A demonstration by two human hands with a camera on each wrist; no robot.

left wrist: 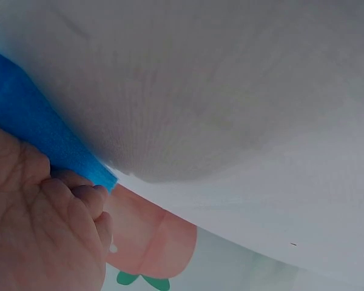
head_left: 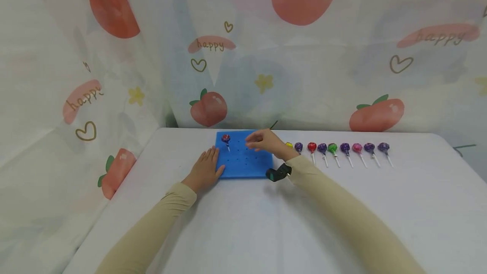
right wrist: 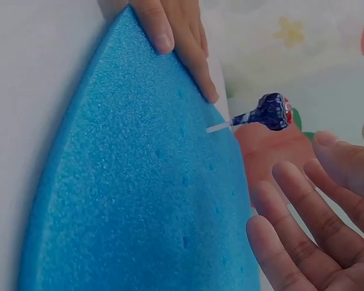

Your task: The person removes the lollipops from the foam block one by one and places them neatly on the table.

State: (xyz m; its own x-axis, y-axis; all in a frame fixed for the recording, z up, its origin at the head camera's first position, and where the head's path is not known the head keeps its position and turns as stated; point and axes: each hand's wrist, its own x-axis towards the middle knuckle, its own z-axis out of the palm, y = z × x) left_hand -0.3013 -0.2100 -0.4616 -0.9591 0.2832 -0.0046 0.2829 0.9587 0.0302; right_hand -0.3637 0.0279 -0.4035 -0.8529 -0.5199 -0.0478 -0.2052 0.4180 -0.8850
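Note:
A blue foam board (head_left: 243, 168) with small holes lies on the table. One lollipop (head_left: 225, 138) in a dark blue and red wrapper stands with its stick in the board near the back left corner. At the board's left edge rests my left hand (head_left: 206, 168), its fingers extended and thumb at the side; the left wrist view shows the palm against the blue edge. My right hand (head_left: 268, 142) hovers over the back right part of the board. In the right wrist view its fingers (right wrist: 318, 224) are spread and loosely bent, holding nothing, just beside the lollipop.
Right of the board, several lollipops, such as a red one (head_left: 312, 147) and a green one (head_left: 332, 148), lie in a row with sticks toward me. My right forearm overlaps the row's left end. A printed curtain (head_left: 304, 88) hangs behind the white table (head_left: 243, 223).

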